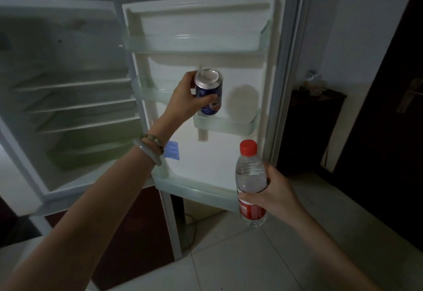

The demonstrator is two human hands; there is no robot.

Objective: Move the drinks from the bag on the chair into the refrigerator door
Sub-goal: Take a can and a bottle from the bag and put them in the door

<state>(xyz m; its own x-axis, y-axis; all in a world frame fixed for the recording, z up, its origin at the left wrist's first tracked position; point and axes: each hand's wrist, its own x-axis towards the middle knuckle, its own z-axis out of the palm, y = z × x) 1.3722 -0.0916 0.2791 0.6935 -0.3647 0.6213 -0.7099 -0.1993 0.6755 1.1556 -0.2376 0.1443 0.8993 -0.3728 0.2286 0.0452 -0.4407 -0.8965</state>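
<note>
The scene is dim, brightest on the white inner face of the fridge door [229,153], where a soft round shadow [243,97] falls. The wide lens bends the edges, and the dark right side loses detail.

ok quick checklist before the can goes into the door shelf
1. Door wide open: ok.
2. Left hand has a firm hold on the can, with fingers and thumb wrapped round it: ok.
3. Can close to upright: ok.
4. Shelf under the can is free, nothing seen in it: ok.
5. Can base over the shelf rim: cannot tell, base and rim overlap in this view.
6. Right hand grips the bottle, cap on, clear of the can: ok.
</note>
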